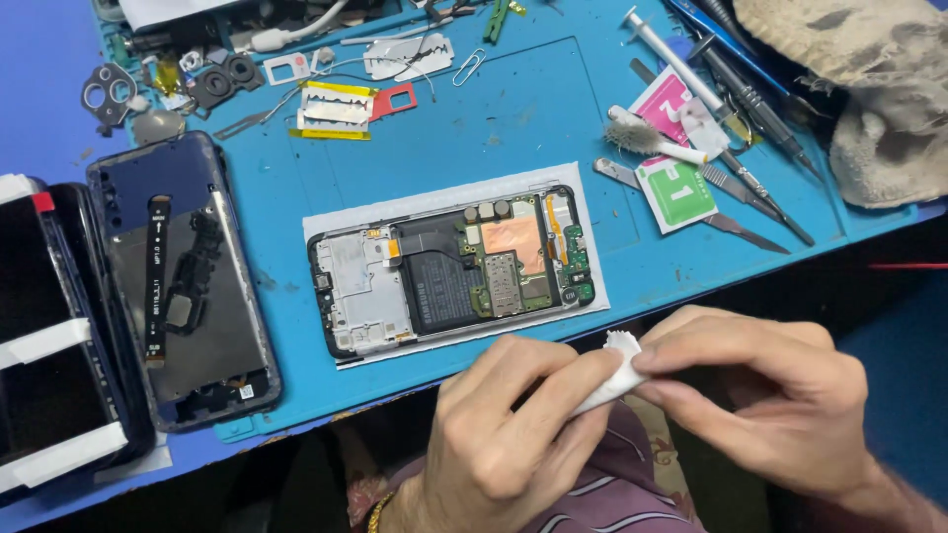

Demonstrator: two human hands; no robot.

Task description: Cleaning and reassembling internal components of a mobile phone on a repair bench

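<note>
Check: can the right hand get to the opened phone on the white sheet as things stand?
Probably yes. The right hand sits just below the opened phone, with only bare blue mat between. But both it and the left hand are pinching a small white wipe, so its fingers are occupied.

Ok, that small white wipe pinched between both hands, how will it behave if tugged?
The small white wipe looks floppy: its free corner crumples above the fingers. It is probably very light, held by fingertip pinches of the left hand and right hand. It might tear if pulled apart hard.
</note>
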